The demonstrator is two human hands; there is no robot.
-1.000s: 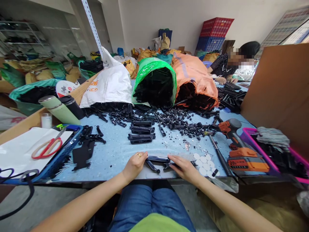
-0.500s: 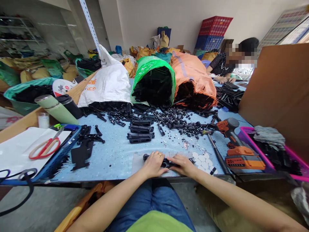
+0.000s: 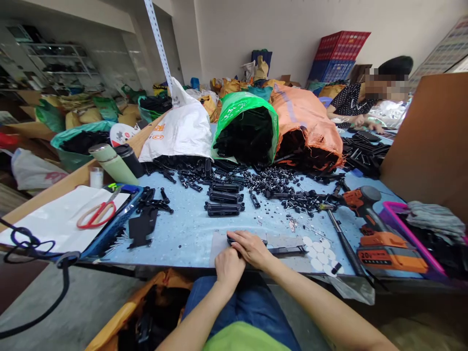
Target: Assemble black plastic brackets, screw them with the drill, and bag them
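A long black plastic part [image 3: 287, 250] lies on a grey mat at the table's front edge, its left end mostly covered by my hands. My right hand [image 3: 252, 249] is closed over that end, fingers pressed together and reaching left. Close against its fingertips, my left hand [image 3: 229, 269] is curled into a fist at the table edge; what it grips is hidden. White round discs [image 3: 318, 253] lie right of the part, with a small black piece [image 3: 336, 268] on them.
Black parts and screws [image 3: 278, 183] spill from white, green [image 3: 246, 105] and orange sacks. Several black parts [image 3: 224, 209] are lined up ahead. At right are a hammer [image 3: 343, 243], cordless drill [image 3: 391, 251] and pink basket [image 3: 413, 241]; at left, scissors [image 3: 95, 216]. A co-worker [image 3: 353, 105] sits beyond.
My right hand has moved left from the middle of the black plastic part onto its left end. My left hand has dropped nearer the table edge and curled up. The view has swung left.
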